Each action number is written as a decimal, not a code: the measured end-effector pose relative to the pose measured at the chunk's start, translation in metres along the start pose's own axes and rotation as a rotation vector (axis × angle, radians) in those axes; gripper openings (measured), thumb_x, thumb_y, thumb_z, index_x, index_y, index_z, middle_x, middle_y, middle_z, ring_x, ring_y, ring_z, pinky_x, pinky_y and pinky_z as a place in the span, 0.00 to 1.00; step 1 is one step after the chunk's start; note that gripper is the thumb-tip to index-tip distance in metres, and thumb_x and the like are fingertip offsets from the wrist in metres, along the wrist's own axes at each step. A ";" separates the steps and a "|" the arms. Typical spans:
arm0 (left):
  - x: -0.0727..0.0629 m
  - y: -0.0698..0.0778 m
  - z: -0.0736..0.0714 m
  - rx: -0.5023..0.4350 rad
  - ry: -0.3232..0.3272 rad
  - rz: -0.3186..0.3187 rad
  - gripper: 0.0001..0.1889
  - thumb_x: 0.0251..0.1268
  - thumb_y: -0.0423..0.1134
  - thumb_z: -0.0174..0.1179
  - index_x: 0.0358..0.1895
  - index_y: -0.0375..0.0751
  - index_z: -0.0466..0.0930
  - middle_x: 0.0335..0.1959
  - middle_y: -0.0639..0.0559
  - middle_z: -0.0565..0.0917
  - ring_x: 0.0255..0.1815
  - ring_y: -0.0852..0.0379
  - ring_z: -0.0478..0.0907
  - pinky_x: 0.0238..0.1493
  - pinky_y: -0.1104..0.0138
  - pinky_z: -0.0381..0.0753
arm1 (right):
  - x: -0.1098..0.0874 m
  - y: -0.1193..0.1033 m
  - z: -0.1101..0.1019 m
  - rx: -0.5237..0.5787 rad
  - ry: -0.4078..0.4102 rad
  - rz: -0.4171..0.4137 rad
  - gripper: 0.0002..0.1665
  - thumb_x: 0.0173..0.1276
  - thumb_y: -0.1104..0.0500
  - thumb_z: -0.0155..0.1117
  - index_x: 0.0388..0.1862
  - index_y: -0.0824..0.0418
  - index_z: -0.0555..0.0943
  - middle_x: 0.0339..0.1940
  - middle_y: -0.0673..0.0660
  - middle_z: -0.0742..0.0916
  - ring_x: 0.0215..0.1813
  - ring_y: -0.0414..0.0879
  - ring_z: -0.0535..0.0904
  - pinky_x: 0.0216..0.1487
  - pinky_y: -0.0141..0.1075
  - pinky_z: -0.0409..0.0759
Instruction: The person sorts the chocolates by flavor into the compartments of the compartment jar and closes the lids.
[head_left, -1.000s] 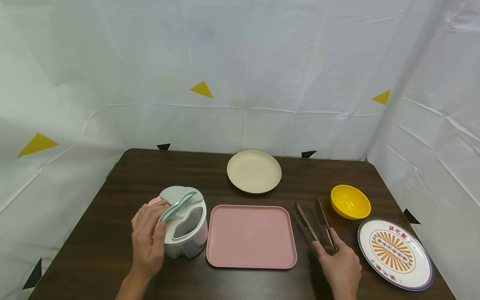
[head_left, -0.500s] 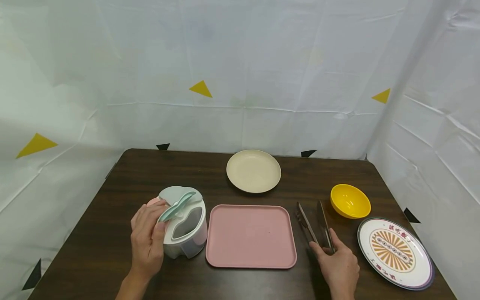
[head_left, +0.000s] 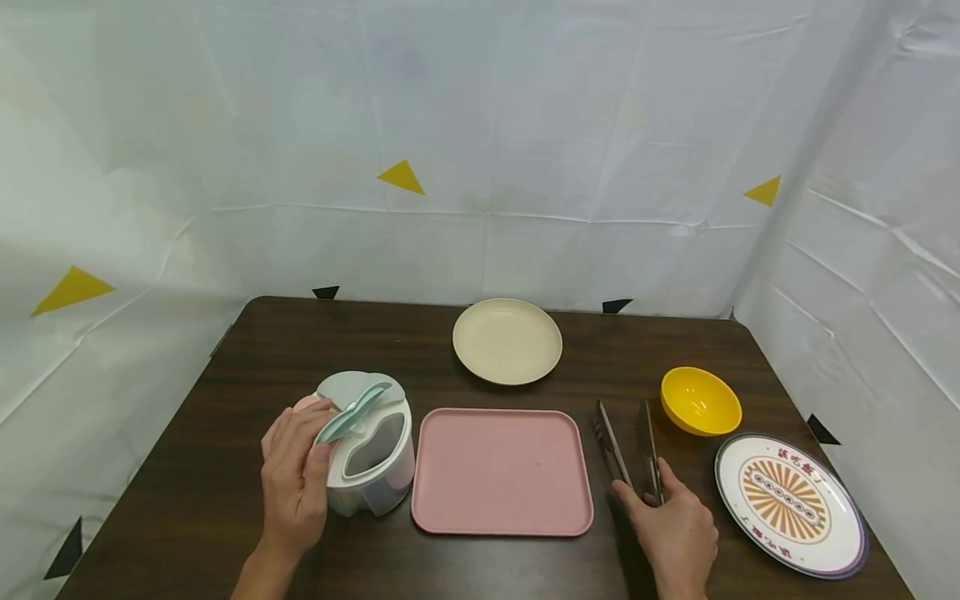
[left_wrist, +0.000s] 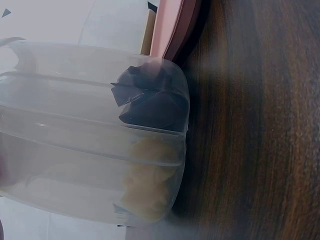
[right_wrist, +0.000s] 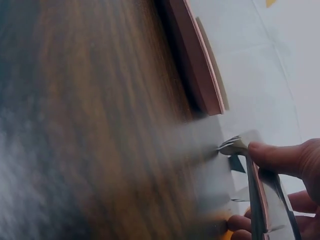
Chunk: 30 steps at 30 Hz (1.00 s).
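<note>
On the left of the table stands a round translucent container point(head_left: 386, 487) with compartments and a pale lid that has a mint-green handle-like piece point(head_left: 352, 414). My left hand point(head_left: 292, 483) grips the lid at this piece, its fingers bent over the near left side. Through the container wall in the left wrist view, a dark wrapped item point(left_wrist: 150, 97) and pale yellow lumps point(left_wrist: 147, 177) show. My right hand point(head_left: 671, 529) holds metal tongs point(head_left: 617, 446) low over the table right of the tray. Their arms are spread, with nothing seen between the tips.
A pink rectangular tray point(head_left: 502, 472) lies in the middle. Behind it sits a cream plate point(head_left: 507, 342). At the right are a yellow bowl point(head_left: 701, 402) and a patterned white plate point(head_left: 791, 506) near the table's edge. White sheeting point(head_left: 487, 150) surrounds the table point(head_left: 360, 325).
My right hand has shifted slightly left and the tongs have swung so their tips lie a little further right. The left hand and container look the same.
</note>
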<state>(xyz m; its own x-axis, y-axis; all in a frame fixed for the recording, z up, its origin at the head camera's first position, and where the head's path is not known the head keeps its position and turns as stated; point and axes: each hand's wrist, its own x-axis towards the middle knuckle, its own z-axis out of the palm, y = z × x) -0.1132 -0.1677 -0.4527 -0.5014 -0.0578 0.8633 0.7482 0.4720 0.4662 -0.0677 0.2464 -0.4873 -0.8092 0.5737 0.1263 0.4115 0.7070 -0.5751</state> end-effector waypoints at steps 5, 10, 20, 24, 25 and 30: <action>0.000 0.000 0.001 0.000 -0.001 0.001 0.14 0.69 0.33 0.49 0.45 0.31 0.83 0.45 0.39 0.83 0.56 0.43 0.76 0.66 0.49 0.51 | 0.000 0.001 0.002 -0.040 -0.009 0.027 0.48 0.47 0.38 0.78 0.64 0.59 0.78 0.46 0.72 0.84 0.40 0.75 0.78 0.33 0.63 0.72; 0.001 0.000 0.001 0.005 0.000 0.003 0.13 0.69 0.33 0.49 0.45 0.31 0.83 0.44 0.39 0.83 0.56 0.44 0.76 0.66 0.49 0.52 | 0.000 0.001 0.002 -0.053 -0.019 0.047 0.48 0.46 0.36 0.78 0.64 0.58 0.78 0.52 0.74 0.81 0.40 0.76 0.78 0.31 0.63 0.72; 0.002 -0.001 0.001 0.009 -0.005 0.000 0.14 0.69 0.34 0.49 0.46 0.32 0.83 0.45 0.39 0.83 0.56 0.44 0.76 0.66 0.48 0.51 | 0.001 0.001 0.002 -0.047 -0.021 0.032 0.50 0.46 0.36 0.78 0.65 0.60 0.77 0.53 0.73 0.81 0.42 0.76 0.78 0.33 0.64 0.72; 0.001 0.000 0.001 0.009 0.005 0.006 0.14 0.69 0.34 0.49 0.45 0.31 0.83 0.45 0.38 0.84 0.56 0.44 0.76 0.65 0.48 0.52 | 0.002 0.001 0.001 -0.045 -0.044 0.037 0.51 0.47 0.35 0.77 0.65 0.62 0.76 0.55 0.73 0.81 0.44 0.76 0.77 0.35 0.64 0.72; 0.001 0.000 0.000 0.010 0.007 0.007 0.14 0.69 0.34 0.49 0.45 0.31 0.83 0.45 0.38 0.84 0.56 0.44 0.76 0.65 0.48 0.52 | 0.002 0.001 0.000 -0.047 -0.056 0.043 0.52 0.47 0.34 0.76 0.66 0.62 0.75 0.55 0.73 0.80 0.45 0.76 0.77 0.36 0.64 0.71; 0.000 0.000 0.001 0.005 0.008 0.009 0.14 0.69 0.33 0.49 0.45 0.31 0.83 0.45 0.38 0.83 0.56 0.44 0.76 0.66 0.48 0.52 | 0.004 0.000 -0.005 -0.063 -0.111 0.067 0.53 0.51 0.32 0.73 0.68 0.62 0.72 0.59 0.72 0.79 0.49 0.74 0.76 0.41 0.64 0.71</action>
<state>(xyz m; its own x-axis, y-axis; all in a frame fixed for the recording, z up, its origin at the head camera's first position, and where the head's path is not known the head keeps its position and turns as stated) -0.1137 -0.1673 -0.4527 -0.4913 -0.0608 0.8689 0.7502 0.4773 0.4576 -0.0688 0.2501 -0.4826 -0.8190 0.5738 -0.0027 0.4888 0.6951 -0.5272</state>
